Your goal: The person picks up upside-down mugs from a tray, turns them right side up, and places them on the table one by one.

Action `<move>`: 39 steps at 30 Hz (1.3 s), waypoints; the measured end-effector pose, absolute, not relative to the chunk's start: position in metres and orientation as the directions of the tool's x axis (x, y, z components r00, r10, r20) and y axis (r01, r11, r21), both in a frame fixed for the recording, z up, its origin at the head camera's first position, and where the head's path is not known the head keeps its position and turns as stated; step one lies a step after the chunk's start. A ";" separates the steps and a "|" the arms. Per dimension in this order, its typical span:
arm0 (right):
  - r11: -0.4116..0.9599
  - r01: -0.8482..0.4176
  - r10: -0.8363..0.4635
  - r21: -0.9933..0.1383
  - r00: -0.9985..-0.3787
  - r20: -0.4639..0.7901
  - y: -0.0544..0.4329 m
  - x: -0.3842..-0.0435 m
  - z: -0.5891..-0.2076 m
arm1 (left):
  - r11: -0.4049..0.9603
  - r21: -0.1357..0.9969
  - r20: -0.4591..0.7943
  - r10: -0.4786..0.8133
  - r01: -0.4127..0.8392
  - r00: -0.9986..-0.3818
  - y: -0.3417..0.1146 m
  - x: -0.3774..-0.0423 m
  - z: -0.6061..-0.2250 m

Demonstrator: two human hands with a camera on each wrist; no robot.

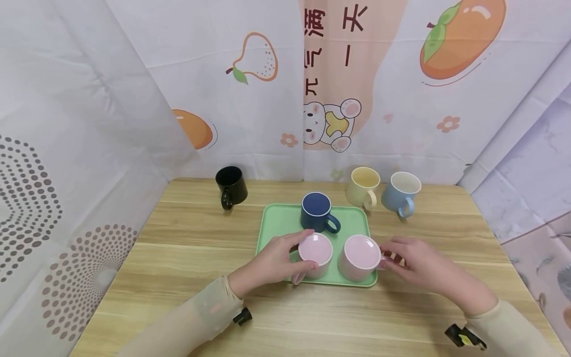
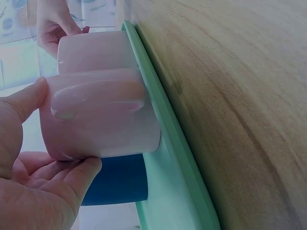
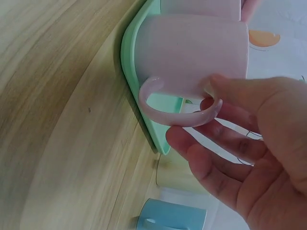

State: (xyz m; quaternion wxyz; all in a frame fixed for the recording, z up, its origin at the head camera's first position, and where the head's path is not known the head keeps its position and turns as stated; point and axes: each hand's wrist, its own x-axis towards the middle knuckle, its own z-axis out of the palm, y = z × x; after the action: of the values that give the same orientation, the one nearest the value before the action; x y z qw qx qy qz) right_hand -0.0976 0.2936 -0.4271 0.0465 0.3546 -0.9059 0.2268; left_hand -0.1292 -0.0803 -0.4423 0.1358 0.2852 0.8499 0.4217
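Two pink mugs stand side by side at the front of a green tray (image 1: 276,218). My left hand (image 1: 278,260) grips the left pink mug (image 1: 315,253) near its rim, thumb on one side and fingers on the other. That mug's handle (image 2: 98,99) points toward the near left. Fingers and thumb of my right hand (image 1: 412,260) hold the handle (image 3: 180,117) of the right pink mug (image 1: 357,260), which points right. Behind them on the tray is a dark blue mug (image 1: 315,213), its handle to the right.
Beyond the tray's back right corner stand a yellow mug (image 1: 362,187) and a light blue mug (image 1: 401,191). A black mug (image 1: 232,186) sits at the back left of the wooden table (image 1: 196,233). A printed curtain (image 1: 263,119) hangs behind the table.
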 end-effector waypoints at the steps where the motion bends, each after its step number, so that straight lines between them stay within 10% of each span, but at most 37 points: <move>1: 0.647 -0.664 -0.623 -0.374 -0.744 0.244 0.293 -0.098 -0.428 | 0.483 0.794 0.010 0.599 0.370 -0.801 -0.080 -0.129 -0.442; 39: 0.684 -0.728 -0.609 -0.054 -0.610 0.507 0.281 -0.108 -0.439 | 0.486 0.799 -0.009 0.598 0.354 -0.801 -0.080 -0.129 -0.443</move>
State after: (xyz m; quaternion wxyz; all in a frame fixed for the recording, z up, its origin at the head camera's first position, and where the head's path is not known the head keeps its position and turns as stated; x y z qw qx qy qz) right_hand -0.1079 0.2815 -0.4390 0.2313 0.3763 -0.8879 0.1283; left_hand -0.1287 -0.0804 -0.4434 0.1445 0.2801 0.8497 0.4228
